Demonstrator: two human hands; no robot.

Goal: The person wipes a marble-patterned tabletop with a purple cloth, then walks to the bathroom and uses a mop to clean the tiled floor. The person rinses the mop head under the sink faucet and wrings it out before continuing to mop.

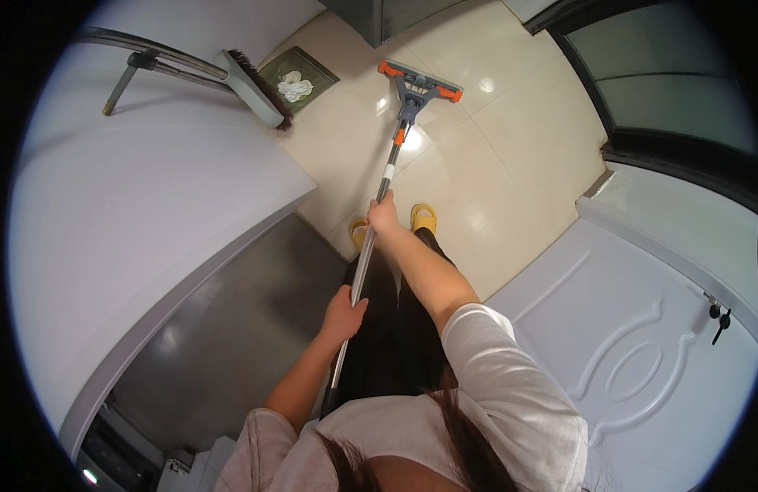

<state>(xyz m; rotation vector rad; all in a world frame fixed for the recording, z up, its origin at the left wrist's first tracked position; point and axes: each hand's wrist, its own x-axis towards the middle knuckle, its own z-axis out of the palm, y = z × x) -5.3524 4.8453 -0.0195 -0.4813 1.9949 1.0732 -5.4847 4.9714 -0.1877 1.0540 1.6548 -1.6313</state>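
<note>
A sponge mop with a metal pole [362, 265] slants up the view, held by both of my hands. Lower down, near my body, my left hand [344, 312] wraps the pole. My right hand [383, 215] grips it further along, above my feet. The mop head [419, 89] is grey with orange ends and lies over the glossy beige tile floor [508, 147]. I cannot tell how firmly it presses on the tiles. A dark grip covers the pole's near end, partly hidden by my shirt.
Upper left, a broom [249, 86] with dark bristles leans beside a dustpan [320, 74] holding crumpled white tissue [294, 87]. A white door [600, 320] with keys [720, 317] stands at right, a dark-framed glass door [655, 67] beyond. Yellow slippers [423, 218] are on my feet.
</note>
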